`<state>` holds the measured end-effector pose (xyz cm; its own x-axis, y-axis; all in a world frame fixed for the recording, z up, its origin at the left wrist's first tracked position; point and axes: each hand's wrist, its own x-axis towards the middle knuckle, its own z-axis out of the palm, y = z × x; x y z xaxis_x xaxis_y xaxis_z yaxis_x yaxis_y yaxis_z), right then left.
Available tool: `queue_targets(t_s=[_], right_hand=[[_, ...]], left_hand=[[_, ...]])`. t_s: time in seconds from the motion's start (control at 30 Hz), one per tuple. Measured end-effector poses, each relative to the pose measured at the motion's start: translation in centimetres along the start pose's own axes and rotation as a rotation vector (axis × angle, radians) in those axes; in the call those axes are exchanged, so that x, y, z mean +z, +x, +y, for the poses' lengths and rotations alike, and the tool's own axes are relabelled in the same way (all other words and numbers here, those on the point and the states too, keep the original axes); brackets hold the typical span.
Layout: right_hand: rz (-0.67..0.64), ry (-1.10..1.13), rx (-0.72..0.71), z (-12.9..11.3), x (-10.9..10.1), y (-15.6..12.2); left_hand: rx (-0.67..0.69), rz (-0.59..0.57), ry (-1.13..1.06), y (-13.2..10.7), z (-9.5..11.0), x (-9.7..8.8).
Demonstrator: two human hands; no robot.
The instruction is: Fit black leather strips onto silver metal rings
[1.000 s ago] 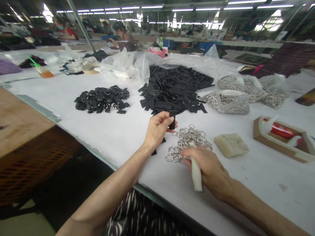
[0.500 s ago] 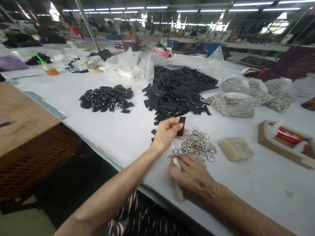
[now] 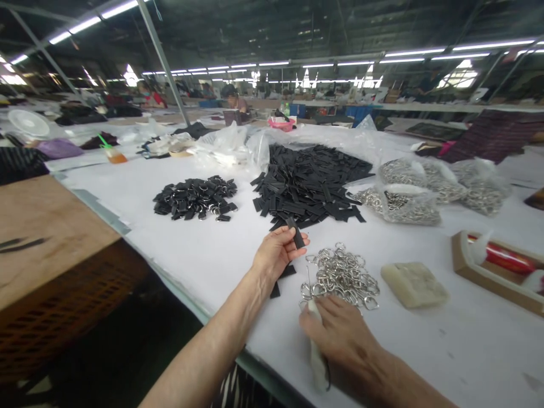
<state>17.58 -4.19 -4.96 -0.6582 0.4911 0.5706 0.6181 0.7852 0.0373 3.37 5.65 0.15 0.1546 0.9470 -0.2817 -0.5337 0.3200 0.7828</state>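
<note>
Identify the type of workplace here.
Likely a sewing or textile-accessory factory floor: a big heap of cut black fabric strips, loose metal D-rings, and a smaller pile of black tabs fitted with rings.

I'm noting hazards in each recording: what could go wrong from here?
The white-handled tool in the right hand has a thin metal rod pointing up near the left hand, so a slip might poke it. The loose rings overlap in a heap and could snag or scatter. The black strip in the left hand might slip free.
</note>
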Motion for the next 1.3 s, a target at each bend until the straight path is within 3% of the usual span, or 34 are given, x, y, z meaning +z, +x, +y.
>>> queue_targets(t_s=[0.43, 0.77, 0.97, 1.03, 1.2, 1.3], right_hand=[[-0.006, -0.167, -0.049, -0.8, 0.7, 0.5], [-0.115, -0.224, 0.101, -1.8, -0.5, 1.2], [-0.116, -0.229, 0.149, 0.1, -2.7, 1.2], [-0.108, -0.104, 0.245, 1.6, -4.0, 1.5], [0.091, 0.403, 0.753, 5.3, -6.6, 1.9], [0.277, 0.469, 0.812, 6.4, -6.8, 1.9]], left_hand=[[0.011, 0.028, -0.033, -0.2, 0.0, 0.0], [0.055, 0.060, -0.017, 0.3, -0.1, 0.0], [-0.001, -0.002, 0.054, 0.2, -0.1, 0.1], [-0.045, -0.051, 0.089, -0.1, -0.1, 0.4], [-0.168, -0.221, 0.183, -1.1, -0.2, 1.0], [-0.244, -0.387, 0.277, -1.7, -0.4, 1.1]])
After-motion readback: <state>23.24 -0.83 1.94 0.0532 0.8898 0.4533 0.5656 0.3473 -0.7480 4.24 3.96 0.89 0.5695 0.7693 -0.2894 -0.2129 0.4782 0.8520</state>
